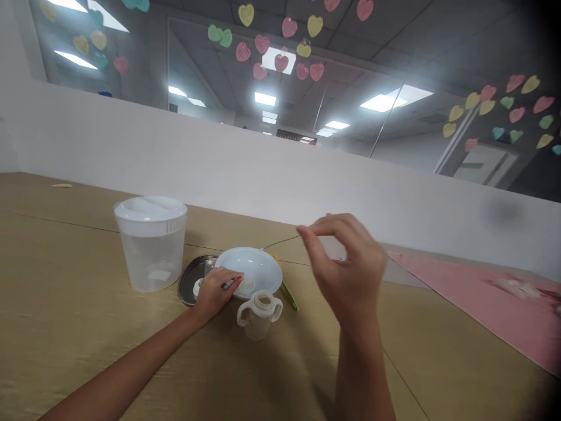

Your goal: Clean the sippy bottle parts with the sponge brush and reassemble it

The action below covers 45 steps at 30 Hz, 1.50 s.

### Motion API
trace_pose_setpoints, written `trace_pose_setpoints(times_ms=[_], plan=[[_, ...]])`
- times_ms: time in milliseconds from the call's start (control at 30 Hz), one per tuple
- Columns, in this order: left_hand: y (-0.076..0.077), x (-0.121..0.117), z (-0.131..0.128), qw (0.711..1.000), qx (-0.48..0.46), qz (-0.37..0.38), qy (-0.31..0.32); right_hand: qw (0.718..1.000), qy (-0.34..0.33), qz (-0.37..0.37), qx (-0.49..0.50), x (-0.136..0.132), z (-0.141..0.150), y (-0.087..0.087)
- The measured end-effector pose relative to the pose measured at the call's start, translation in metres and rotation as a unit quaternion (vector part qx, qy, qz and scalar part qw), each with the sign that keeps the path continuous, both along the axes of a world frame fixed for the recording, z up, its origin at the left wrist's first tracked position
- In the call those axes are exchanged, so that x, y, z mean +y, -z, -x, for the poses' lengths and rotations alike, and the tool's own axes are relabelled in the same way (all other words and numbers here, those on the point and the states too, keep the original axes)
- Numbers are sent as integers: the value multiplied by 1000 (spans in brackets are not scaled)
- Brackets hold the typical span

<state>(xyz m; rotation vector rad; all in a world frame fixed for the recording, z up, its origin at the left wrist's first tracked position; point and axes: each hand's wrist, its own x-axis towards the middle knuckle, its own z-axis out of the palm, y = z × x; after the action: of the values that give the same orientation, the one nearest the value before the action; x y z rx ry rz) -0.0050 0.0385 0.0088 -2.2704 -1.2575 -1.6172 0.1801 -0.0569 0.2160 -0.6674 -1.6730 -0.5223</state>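
My right hand (346, 263) is raised to the right of the bowl, thumb and forefinger pinched on a thin wire-like stick (283, 240). Its pale tip points down toward the far rim of the white bowl (269, 272). My left hand (217, 292) reaches over the near left side of that bowl, fingers closed; what they hold is hidden. A small clear round piece (246, 285) lies in the bowl beside my left fingertips. Just in front stands a clear two-handled cup (258, 323), upright with its top uncovered. Partly behind my left hand is a white cap (197, 287).
A dark metal tray (187, 283) sits left of the bowl. Farther left stands a translucent lidded bucket (152, 251). A green and yellow stick (289, 295) leans by the bowl's right side. A pink mat (477, 298) covers the table's right; a white wall (245, 169) rises behind.
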Motion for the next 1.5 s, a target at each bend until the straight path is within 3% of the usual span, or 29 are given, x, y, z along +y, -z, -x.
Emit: trace_pose_setpoints(times_ms=[67, 133, 267, 367, 500, 633, 767, 867, 933, 1000, 1067, 1133, 1267, 1433, 1500], plan=[[-1, 0, 1, 1000, 2, 3, -1, 999, 16, -5, 29, -2, -9, -4], [-2, -1, 1, 1000, 10, 10, -8, 999, 14, 35, 35, 7, -14, -4], [-3, -1, 1, 1000, 6, 18, -25, 985, -1, 167, 36, 59, -12, 17], [-2, -1, 2, 999, -4, 23, -22, 946, 93, 306, 51, 108, -8, 47], [-2, -1, 2, 999, -18, 31, -16, 861, 273, 428, -17, 151, -10, 89], [-2, -1, 1, 999, -29, 38, -14, 825, 319, 465, -43, 163, -16, 116], [0, 0, 0, 998, -39, 39, -15, 810, 325, 483, -71, 164, -20, 121], [2, 1, 0, 997, -60, 39, -23, 822, 287, 481, -102, 159, -17, 110], [2, 1, 0, 996, -78, 38, -25, 834, 221, 486, -140, 152, -10, 100], [1, -1, 0, 995, -93, 36, -21, 831, 79, 513, -200, 142, 0, 91], [-1, -3, 0, 994, -101, 38, -15, 791, -131, 545, -245, 132, 12, 86], [-4, -5, -1, 994, -98, 40, -11, 762, -251, 551, -231, 123, 24, 85], [-9, -10, -5, 994, -91, 51, 16, 744, -309, 564, -182, 116, 33, 87], [-13, -14, -6, 993, -70, 80, 43, 707, -312, 617, -147, 122, 23, 85], [-13, -13, -5, 994, -66, 85, 31, 702, -292, 626, -176, 125, 17, 84]])
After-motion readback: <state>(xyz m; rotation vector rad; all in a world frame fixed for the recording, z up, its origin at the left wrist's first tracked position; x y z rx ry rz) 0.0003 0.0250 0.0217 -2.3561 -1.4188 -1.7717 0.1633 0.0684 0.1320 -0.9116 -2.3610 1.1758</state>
